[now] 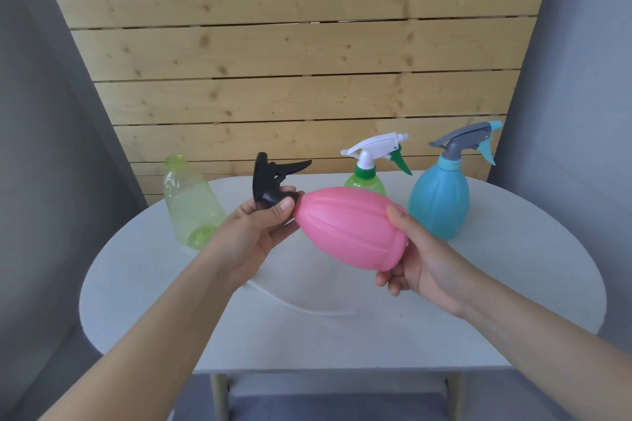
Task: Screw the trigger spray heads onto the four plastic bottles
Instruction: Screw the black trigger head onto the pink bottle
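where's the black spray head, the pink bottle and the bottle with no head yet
black spray head [270, 181], head view, on its body above the neck
pink bottle [349, 225], head view, mid ribbed belly
clear green bottle [189, 202], head view, on its side wall

Head-worn view looks forward and down, close over the table [342, 345].

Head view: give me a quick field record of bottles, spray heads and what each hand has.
pink bottle: held sideways above the table, neck pointing left
black spray head: at the pink bottle's neck
left hand: grips the black spray head at its collar
right hand: holds the pink bottle's base
blue bottle: upright, grey spray head on
green bottle: upright, white spray head on
clear green bottle: upright, no head
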Demonstrator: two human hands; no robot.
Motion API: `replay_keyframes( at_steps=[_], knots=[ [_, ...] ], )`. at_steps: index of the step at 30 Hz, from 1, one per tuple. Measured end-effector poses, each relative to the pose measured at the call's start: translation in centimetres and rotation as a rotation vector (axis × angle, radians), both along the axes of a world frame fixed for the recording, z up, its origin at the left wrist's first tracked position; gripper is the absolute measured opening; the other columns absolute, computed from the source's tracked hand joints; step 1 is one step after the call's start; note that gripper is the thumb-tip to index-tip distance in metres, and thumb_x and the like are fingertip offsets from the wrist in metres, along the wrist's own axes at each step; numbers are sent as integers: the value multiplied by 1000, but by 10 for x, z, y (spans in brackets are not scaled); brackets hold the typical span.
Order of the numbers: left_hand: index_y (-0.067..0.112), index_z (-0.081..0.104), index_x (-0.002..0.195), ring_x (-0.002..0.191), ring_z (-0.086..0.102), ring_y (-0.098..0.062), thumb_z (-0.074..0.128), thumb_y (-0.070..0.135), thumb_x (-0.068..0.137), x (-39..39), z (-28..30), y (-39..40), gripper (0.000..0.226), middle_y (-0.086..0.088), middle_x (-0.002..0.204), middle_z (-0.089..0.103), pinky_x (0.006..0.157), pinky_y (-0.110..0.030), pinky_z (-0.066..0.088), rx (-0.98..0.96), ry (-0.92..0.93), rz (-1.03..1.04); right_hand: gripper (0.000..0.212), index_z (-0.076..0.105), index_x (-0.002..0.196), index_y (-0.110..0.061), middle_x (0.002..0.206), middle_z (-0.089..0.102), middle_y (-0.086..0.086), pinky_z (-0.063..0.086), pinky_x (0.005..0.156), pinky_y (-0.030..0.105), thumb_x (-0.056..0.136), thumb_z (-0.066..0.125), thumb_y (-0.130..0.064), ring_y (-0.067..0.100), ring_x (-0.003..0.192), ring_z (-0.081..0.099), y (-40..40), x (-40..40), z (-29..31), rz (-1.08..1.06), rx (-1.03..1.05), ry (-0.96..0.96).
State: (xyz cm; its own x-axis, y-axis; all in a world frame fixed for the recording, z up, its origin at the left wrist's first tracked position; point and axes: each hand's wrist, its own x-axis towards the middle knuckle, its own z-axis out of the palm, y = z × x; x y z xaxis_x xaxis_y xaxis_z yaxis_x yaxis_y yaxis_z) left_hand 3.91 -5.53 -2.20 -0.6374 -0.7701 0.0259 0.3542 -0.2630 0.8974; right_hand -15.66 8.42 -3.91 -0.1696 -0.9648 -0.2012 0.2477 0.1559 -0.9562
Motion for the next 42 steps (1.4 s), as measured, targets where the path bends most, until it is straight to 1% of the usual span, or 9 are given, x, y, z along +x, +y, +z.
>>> replay_keyframes(
  at_steps=[14,18,21,23,28,30,34,37,42],
  knots=[
    [14,73,88,95,69,-19,60,8,75,18,4,-15,19,-6,97,73,79,-28,56,-65,-24,-95,84,43,130,-17,79,64,25,48,44,27,65,61,-66,22,50,58,-7,10,-4,108,62,-104],
    [13,70,99,97,69,-18,61,12,76,14,8,-15,25,-5,102,73,81,-27,55,-84,20,-56,79,43,129,-14,85,59,24,56,56,32,68,65,-58,26,59,64,-11,15,-5,158,45,-269],
    [8,64,109,91,69,-18,65,25,76,7,12,-6,37,-5,100,71,78,-28,56,-98,-59,-26,69,46,125,-13,91,60,22,58,63,35,69,68,-47,30,68,67,-18,23,-4,130,13,-380],
    [7,59,119,95,69,-23,69,36,75,3,11,1,54,-10,109,68,79,-36,57,-93,-186,-31,68,42,129,-15,101,61,23,60,69,38,72,69,-39,35,76,68,-23,28,-4,101,-27,-424],
    [36,42,132,108,66,-24,76,52,62,-3,10,8,80,2,124,63,80,-43,58,-60,-317,-81,65,38,130,-23,121,59,19,55,88,48,74,71,-22,45,103,62,-40,44,-5,72,-96,-485],
    [35,40,133,110,64,-24,77,49,62,-2,12,3,82,1,125,61,81,-46,57,-45,-303,-41,70,37,131,-24,121,60,12,55,88,46,70,72,-25,38,102,64,-47,49,-6,50,-70,-395],
    [23,33,139,115,58,-26,80,40,59,2,13,-14,95,-5,131,54,90,-50,53,-99,-358,51,70,42,135,-24,131,56,-3,51,88,34,71,71,-32,16,114,58,-60,50,-8,-25,-45,37],
    [21,34,137,112,59,-25,79,31,66,3,10,-27,84,-5,127,53,92,-48,52,-170,-407,51,60,44,137,-27,130,56,-10,47,95,34,83,69,-22,15,114,58,-71,46,-11,-46,-76,263],
    [34,39,133,108,60,-19,77,22,75,-2,-11,-38,70,1,119,57,90,-41,53,-310,-486,83,73,26,147,-31,139,51,-6,40,107,40,87,60,-8,14,123,53,-91,45,-22,-56,-42,410]
  ],
)
